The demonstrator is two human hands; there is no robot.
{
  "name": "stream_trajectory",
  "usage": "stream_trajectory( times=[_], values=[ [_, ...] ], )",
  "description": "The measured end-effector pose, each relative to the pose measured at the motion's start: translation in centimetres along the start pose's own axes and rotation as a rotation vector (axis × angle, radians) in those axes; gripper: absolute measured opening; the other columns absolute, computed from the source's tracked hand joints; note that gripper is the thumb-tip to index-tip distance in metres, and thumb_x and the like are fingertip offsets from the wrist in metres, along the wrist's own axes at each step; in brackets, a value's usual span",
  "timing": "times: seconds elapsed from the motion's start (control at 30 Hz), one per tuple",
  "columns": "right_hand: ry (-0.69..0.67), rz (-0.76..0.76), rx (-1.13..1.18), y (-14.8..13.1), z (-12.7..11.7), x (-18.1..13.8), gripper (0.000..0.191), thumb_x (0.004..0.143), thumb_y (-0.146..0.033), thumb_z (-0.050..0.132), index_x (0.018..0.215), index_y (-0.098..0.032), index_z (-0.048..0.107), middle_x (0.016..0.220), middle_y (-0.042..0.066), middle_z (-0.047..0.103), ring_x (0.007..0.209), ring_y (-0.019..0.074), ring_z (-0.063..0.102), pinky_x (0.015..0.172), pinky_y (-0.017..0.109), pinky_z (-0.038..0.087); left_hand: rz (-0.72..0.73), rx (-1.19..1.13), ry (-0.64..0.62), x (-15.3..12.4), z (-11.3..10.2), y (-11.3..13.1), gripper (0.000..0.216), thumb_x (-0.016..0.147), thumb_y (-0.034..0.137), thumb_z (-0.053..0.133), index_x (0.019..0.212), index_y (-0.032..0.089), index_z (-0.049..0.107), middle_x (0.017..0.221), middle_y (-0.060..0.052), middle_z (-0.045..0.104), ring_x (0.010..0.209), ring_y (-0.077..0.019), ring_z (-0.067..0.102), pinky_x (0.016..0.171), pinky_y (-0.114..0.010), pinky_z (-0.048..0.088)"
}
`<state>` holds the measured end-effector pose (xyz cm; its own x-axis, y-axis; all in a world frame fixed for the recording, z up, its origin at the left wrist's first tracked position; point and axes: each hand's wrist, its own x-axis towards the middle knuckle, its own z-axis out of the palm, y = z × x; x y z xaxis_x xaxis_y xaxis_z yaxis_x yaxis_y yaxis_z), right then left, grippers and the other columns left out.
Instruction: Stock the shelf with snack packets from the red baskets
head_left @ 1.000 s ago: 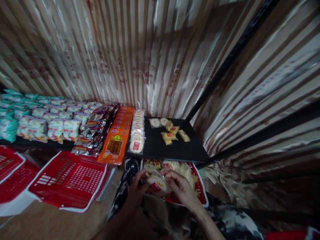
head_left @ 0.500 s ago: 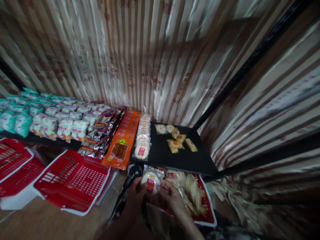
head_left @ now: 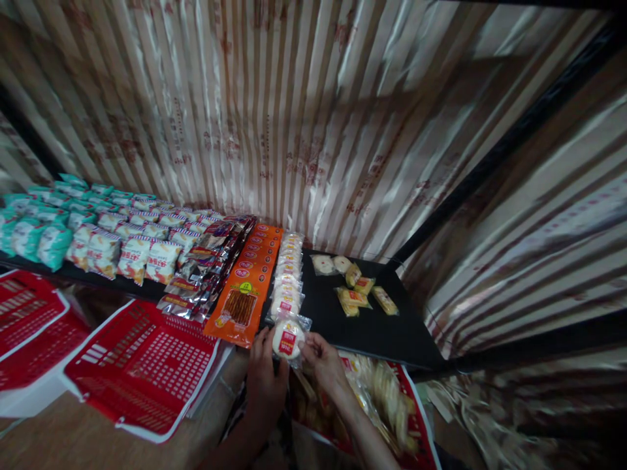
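Observation:
Both hands pinch a clear packet of round white rice crackers [head_left: 288, 339] with a red label, at the front edge of the black shelf [head_left: 323, 329]. My left hand [head_left: 264, 375] grips its left side and my right hand [head_left: 323, 362] its right side. The packet meets the front end of a row of matching cracker packets [head_left: 289, 267]. Left of that row lie overlapping orange snack packets [head_left: 245, 294]. Below my right hand, a red basket [head_left: 414, 391] with a white rim holds more wrapped crackers [head_left: 382, 385], partly hidden by my forearm.
Loose yellow-wrapped snacks [head_left: 353, 297] and white cracker packets [head_left: 330, 264] lie on the shelf's right part. Silver-maroon packets [head_left: 206, 261], white bags [head_left: 132, 254] and teal bags [head_left: 39, 235] fill the left. Another red basket [head_left: 147, 365] stands below. Dark poles [head_left: 470, 170] cross the striped curtain [head_left: 313, 117].
Both hands have carried the cracker packet from above the basket up to the front of the cracker row. The view has shifted slightly.

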<state>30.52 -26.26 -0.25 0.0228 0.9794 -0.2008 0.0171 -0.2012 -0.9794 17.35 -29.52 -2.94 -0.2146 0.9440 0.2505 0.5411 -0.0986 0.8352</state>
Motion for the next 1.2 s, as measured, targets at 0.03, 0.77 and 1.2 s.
stream_trajectory(
  times=[0.03, 0.77, 1.2],
  values=[
    [0.004, -0.007, -0.022, 0.1, 0.1, 0.6, 0.036, 0.061, -0.053, 0.067, 0.074, -0.020, 0.059, 0.066, 0.001, 0.065, 0.061, 0.0163, 0.059, 0.059, 0.027, 0.046, 0.049, 0.077, -0.004, 0.3, -0.2, 0.1, 0.045, 0.080, 0.023, 0.044, 0.124, 0.012, 0.049, 0.129, -0.017, 0.048, 0.121, -0.0280, 0.043, 0.101, -0.049, 0.037],
    [0.080, -0.033, -0.522, 0.0, -0.2, 5.3, 0.027, 0.071, -0.041, 0.052, 0.079, -0.020, 0.067, 0.065, 0.001, 0.066, 0.059, 0.0151, 0.057, 0.055, 0.024, 0.040, 0.378, 0.617, -0.003, 4.2, 2.0, 0.0, 0.038, 0.083, 0.007, 0.038, 0.117, 0.011, 0.055, 0.123, -0.017, 0.054, 0.110, -0.0257, 0.053, 0.090, -0.039, 0.049],
    [0.143, -0.098, -0.357, -0.5, 0.2, 6.9, 0.029, 0.067, -0.045, 0.056, 0.076, -0.020, 0.068, 0.067, 0.002, 0.068, 0.062, 0.0181, 0.059, 0.059, 0.028, 0.045, 0.343, 0.552, -0.062, 6.4, 2.1, 0.8, 0.038, 0.083, 0.008, 0.040, 0.118, 0.013, 0.054, 0.127, -0.017, 0.050, 0.115, -0.0260, 0.049, 0.095, -0.042, 0.045]
  ],
)
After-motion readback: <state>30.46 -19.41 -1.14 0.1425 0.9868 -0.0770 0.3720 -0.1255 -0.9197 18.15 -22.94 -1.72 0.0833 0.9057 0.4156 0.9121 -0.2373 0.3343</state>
